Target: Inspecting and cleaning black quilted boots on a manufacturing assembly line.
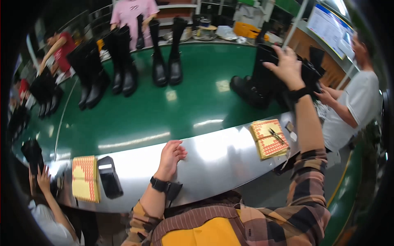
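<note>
My right hand (287, 70) is stretched out to the far right, thumb and fingers spread, in front of the shaft of a black boot (253, 88). Whether it touches the leather I cannot tell. More black boots crowd together there, partly hidden behind my hand and forearm. Over the metal edge of the table (213, 158), my left hand (169, 160) hovers with loosely bent fingers and nothing in it. Small black-handled snips (277, 136) lie on a stack of yellow and red patterned cards (266, 147), below my right hand.
Pairs of tall black boots (166, 69) stand along the far side of the green belt (184, 104). At left lie another card stack (85, 180) and a black handheld device (109, 176). A co-worker in white (353, 98) reaches in from the right; others work at left and beyond.
</note>
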`<state>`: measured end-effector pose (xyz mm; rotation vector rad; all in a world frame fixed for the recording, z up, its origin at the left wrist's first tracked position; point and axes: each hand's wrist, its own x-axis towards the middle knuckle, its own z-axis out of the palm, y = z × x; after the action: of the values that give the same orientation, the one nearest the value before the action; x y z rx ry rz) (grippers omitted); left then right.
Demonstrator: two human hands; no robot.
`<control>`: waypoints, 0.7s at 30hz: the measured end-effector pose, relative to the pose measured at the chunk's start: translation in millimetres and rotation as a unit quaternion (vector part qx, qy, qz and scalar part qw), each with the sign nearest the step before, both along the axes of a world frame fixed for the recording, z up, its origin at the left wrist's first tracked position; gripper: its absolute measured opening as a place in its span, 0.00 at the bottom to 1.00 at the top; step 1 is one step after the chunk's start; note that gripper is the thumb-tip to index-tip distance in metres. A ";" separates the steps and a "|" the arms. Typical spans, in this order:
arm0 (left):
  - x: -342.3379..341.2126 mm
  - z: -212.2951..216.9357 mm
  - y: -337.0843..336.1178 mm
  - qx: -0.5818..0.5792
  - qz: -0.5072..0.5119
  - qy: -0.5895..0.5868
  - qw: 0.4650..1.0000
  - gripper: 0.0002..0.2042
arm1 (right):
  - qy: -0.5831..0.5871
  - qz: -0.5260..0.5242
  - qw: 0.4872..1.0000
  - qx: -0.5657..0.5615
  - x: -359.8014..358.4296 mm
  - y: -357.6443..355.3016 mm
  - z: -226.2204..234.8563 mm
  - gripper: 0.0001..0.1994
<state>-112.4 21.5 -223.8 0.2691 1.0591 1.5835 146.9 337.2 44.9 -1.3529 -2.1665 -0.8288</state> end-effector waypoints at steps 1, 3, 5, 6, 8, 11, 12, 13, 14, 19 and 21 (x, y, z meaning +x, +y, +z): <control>0.0 -0.5 -3.1 0.016 -0.004 0.002 1.000 0.09 | 0.000 -0.010 0.999 0.033 13.1 11.4 6.4 0.34; -0.2 0.0 -3.9 0.016 0.014 0.000 1.000 0.09 | 0.010 -0.055 0.992 -0.116 34.0 36.2 17.3 0.34; -1.4 2.3 -3.1 0.016 -0.010 0.006 1.000 0.08 | 0.014 -0.041 0.960 -0.276 50.0 55.5 20.0 0.43; -2.3 4.1 -3.2 0.017 0.000 0.005 1.000 0.08 | -0.002 -0.059 0.980 -0.193 55.3 62.0 15.5 0.39; -3.7 8.5 -3.4 -0.015 -0.016 -0.005 1.000 0.08 | 0.018 -0.069 0.941 -0.331 59.7 78.9 24.6 0.34; -3.9 14.5 -3.9 -0.023 -0.031 0.006 0.999 0.08 | 0.076 -0.078 0.891 -0.440 53.6 95.5 22.7 0.32; -3.4 15.7 -3.7 -0.023 -0.026 0.007 0.999 0.08 | 0.097 -0.074 0.909 -0.399 50.9 98.9 19.8 0.31; -3.0 16.0 -3.8 -0.025 -0.030 0.015 0.999 0.08 | 0.121 -0.069 0.917 -0.373 47.6 100.7 15.8 0.29; -2.3 15.5 -3.5 -0.031 -0.036 0.020 0.999 0.08 | 0.114 -0.068 0.925 -0.356 44.6 101.2 11.3 0.29; -1.9 4.7 -2.1 -0.021 -0.037 0.037 0.998 0.08 | 0.045 -0.051 0.987 -0.148 25.8 72.2 -3.1 0.28; -2.0 1.9 -1.8 -0.021 -0.040 0.045 0.998 0.09 | 0.044 -0.014 0.993 -0.113 14.6 44.1 1.8 0.28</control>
<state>-114.4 19.7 -222.0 0.3527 1.1364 1.4864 161.5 381.3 46.7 -1.5006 -2.2299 -0.5352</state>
